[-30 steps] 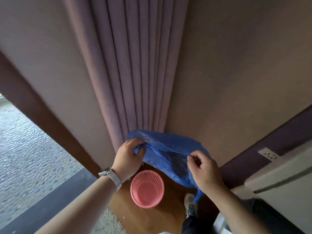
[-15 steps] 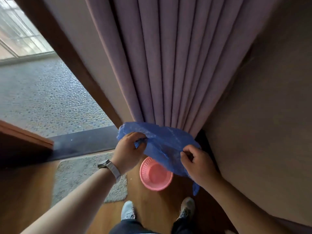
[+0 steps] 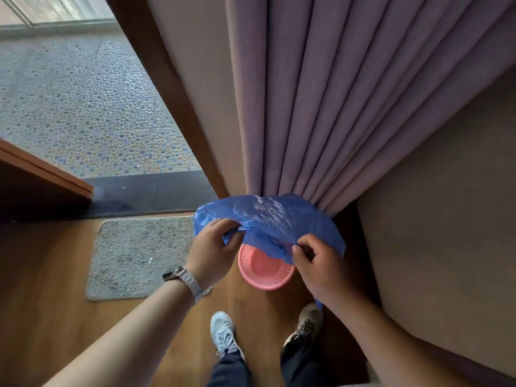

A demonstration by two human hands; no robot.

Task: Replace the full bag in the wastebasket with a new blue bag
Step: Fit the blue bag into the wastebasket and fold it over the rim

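My left hand, grip pinching crinkled blue plastic bag, right hand grip pinching same, held over round pink mesh wastebasket

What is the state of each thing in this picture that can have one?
blue bag: held up in the air above the basket, partly spread, not yet inside it.
pink wastebasket: upright on the wooden floor, unlined, inside looks empty.
left hand: pinches the bag's edge.
right hand: pinches the bag's edge.
curtain: drawn together in folds, hanging down to the floor.
mat: flat on the floor.
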